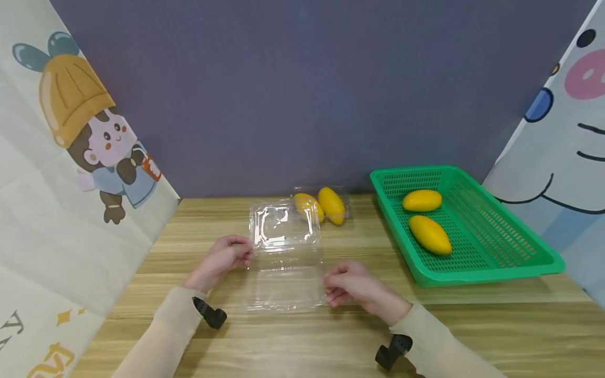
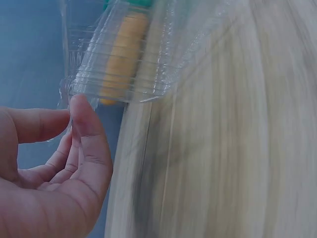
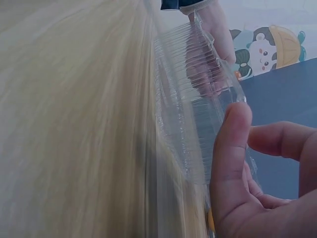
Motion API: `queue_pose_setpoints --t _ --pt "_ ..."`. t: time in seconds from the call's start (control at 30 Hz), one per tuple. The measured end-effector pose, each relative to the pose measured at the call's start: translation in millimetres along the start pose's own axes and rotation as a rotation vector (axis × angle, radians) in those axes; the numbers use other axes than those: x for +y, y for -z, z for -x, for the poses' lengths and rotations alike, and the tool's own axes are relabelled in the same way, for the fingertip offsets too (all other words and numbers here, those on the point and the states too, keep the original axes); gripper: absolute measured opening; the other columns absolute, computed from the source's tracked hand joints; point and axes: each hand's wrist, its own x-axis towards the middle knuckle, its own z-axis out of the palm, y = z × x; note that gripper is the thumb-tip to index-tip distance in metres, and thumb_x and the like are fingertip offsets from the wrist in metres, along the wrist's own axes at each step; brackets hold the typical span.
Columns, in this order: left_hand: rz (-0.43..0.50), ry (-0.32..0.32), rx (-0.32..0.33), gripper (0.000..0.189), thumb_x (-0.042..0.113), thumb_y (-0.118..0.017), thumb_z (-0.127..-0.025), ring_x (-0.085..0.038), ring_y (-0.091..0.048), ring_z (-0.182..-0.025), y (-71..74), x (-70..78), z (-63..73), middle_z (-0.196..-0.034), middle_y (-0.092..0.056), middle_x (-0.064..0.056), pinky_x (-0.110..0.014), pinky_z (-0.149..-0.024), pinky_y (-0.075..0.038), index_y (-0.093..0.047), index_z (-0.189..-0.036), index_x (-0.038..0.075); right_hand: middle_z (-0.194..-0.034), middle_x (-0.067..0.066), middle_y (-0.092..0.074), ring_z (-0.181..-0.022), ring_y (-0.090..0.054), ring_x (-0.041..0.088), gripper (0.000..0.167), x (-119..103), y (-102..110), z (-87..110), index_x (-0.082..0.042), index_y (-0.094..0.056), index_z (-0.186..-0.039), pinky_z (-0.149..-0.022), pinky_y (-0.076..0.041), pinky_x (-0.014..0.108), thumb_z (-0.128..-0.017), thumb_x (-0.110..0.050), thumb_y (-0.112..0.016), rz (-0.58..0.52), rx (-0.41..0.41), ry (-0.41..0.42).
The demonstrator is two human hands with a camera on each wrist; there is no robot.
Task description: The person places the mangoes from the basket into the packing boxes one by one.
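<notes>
Fingers (image 2: 89,119) of our left hand (image 1: 227,256) and right hand (image 1: 352,287) pinch opposite edges of an opened-out clear box (image 1: 287,258), held between them over the counter (image 1: 288,344). Risk, we'd judge: thin plastic bending or slipping, since we grip only the edges; uneven pulling could tear the fold. Pushed forward, it might bump the packed box (image 1: 348,211) behind. Count: two clear boxes, one green basket (image 1: 472,277), four mangoes, two in the packed box (image 1: 332,206), two in the basket (image 1: 429,234).
</notes>
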Motion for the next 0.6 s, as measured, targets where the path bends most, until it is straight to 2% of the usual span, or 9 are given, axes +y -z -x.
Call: queue_pose_setpoints --t 0.4,0.6 --pt "0.013 0.01 0.007 0.03 0.004 -0.058 -0.1 -0.024 -0.062 -0.093 -29.3 -1.5 -12.7 -0.108 -0.062 -0.019 -0.033 -0.085 -0.059 -0.052 -0.125 -0.013 -0.08 0.011 -0.063 -0.064 -0.066 0.016 0.023 2.4 18.5 15.9 0.014 -0.056 -0.108 -0.064 -0.062 0.029 -0.094 -0.003 -0.064 0.012 0.057 -0.005" --pt "-0.037 0.033 -0.018 0.027 0.006 -0.06 -0.099 -0.026 -0.063 -0.09 -42.2 1.5 -11.7 -0.106 -0.062 -0.021 -0.032 -0.081 -0.059 -0.056 -0.12 -0.012 -0.083 0.012 -0.064 -0.067 -0.066 0.017 0.027 3.5 30.4 23.0 0.016 -0.055 -0.111 -0.065 -0.062 0.029 -0.094 -0.004 -0.064 0.018 0.068 0.0"
